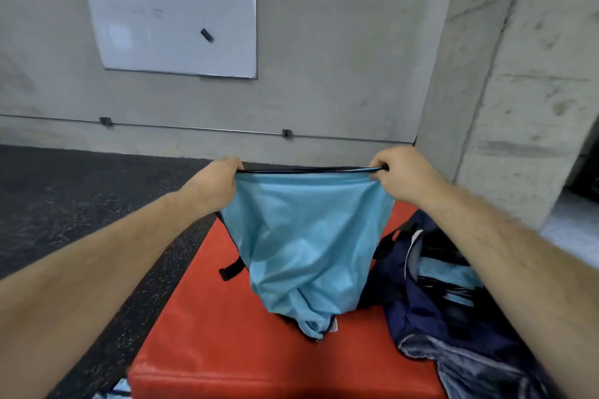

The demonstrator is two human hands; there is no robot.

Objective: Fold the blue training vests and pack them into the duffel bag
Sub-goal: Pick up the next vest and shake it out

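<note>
1. My left grip (217, 181) and right grip (402, 172) pinch the blue vest (304, 236) by its top edge; it hangs unfolded over the red pad (201, 334).
2. I see blue fabric inside the duffel bag (431, 295); this vest is not yet packed.

Two hands are showing: the left hand (215, 185) and the right hand (400, 175). One light-blue training vest (304, 236) is hanging over one red pad (207, 334). One navy duffel bag (418, 311) is lying at the pad's right edge. One whiteboard (168, 10) is hanging behind.
</note>
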